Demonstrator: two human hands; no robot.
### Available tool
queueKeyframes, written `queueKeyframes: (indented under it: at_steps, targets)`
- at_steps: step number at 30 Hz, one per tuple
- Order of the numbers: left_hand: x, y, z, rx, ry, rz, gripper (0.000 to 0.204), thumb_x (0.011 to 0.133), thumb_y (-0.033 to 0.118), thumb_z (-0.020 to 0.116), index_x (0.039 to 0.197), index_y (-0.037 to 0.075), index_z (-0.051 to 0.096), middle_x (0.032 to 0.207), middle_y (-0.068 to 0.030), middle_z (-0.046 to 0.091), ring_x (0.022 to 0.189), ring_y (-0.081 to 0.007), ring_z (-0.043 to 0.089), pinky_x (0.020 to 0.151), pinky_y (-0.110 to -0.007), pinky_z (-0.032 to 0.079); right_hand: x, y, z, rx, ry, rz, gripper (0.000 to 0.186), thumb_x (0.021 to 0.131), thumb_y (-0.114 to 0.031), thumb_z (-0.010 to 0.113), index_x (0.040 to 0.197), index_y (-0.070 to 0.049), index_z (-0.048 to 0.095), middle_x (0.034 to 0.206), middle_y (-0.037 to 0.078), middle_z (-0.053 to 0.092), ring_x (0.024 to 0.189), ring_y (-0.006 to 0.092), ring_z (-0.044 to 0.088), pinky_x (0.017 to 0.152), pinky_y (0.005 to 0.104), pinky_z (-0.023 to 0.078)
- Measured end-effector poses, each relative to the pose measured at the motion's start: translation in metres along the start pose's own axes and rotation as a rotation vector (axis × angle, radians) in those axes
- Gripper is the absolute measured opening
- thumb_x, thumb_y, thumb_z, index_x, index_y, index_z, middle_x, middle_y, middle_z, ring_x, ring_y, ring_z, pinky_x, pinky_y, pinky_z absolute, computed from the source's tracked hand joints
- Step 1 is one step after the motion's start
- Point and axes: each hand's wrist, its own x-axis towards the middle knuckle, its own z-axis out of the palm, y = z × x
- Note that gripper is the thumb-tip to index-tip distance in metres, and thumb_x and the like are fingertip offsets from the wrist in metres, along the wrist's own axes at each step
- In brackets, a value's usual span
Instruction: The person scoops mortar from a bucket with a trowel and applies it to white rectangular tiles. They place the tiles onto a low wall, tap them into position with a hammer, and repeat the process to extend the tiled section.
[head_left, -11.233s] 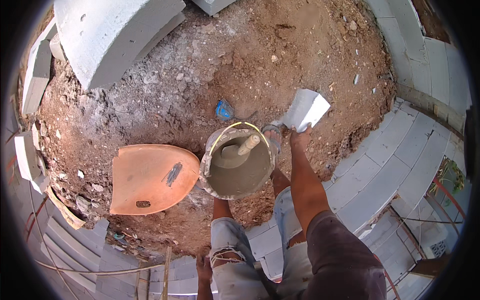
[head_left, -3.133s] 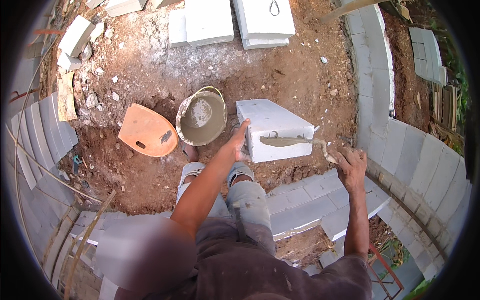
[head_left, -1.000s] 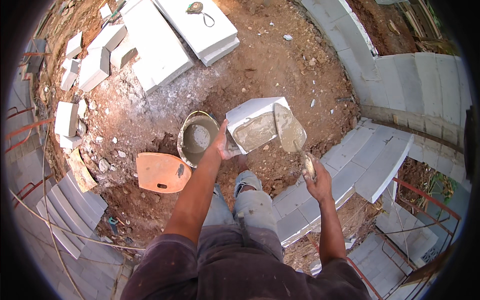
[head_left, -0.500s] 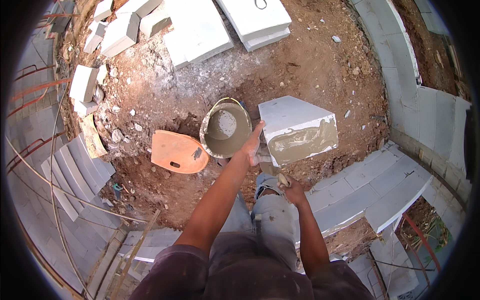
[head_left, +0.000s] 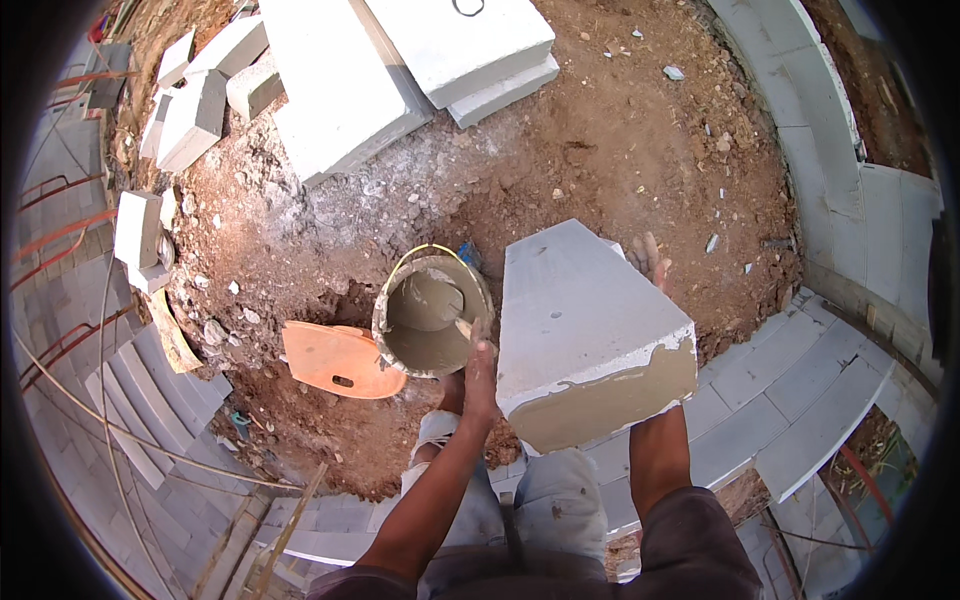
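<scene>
A large pale grey block (head_left: 580,310) is held up in front of me between both hands, its near end coated with wet grey-brown mortar (head_left: 600,405). My left hand (head_left: 482,378) presses along the block's left side, close to the bucket's rim. On the far right side, the fingers of my right hand (head_left: 650,262) show beyond the block's edge; its palm and wrist are hidden behind the block. Left of the block stands a round bucket (head_left: 382,335) of mortar with a yellow handle. What looks like a trowel (head_left: 462,327) rests in it.
An orange plastic scoop-like board (head_left: 335,355) lies against the bucket. White blocks (head_left: 340,90) are stacked at the far side, with smaller pieces (head_left: 195,120) to their left. A low block wall (head_left: 770,390) curves behind my legs and up the right side. Poles and cables run along the left.
My right hand has let go of the trowel and moved to the block's right side. The block is now lifted nearer, held between both hands. The bucket and board appear slightly lower left.
</scene>
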Motion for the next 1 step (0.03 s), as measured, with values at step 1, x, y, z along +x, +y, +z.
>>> queueKeyframes:
  at_steps: [1]
  targets:
    - [0.0066, -0.0061, -0.0024, 0.001, 0.004, -0.003, 0.080, 0.101, 0.059, 0.046, 0.161, 0.015, 0.017, 0.165, -0.0060, 0.022, 0.150, -0.0310, 0.026, 0.123, -0.043, 0.021, 0.0058, 0.0037, 0.0001, 0.007, -0.005, 0.002, 0.094, 0.089, -0.063, 0.062, 0.161, -0.021, 0.019, 0.166, 0.015, 0.014, 0.152, 0.0306, 0.018, 0.123, 0.0455, 0.018]
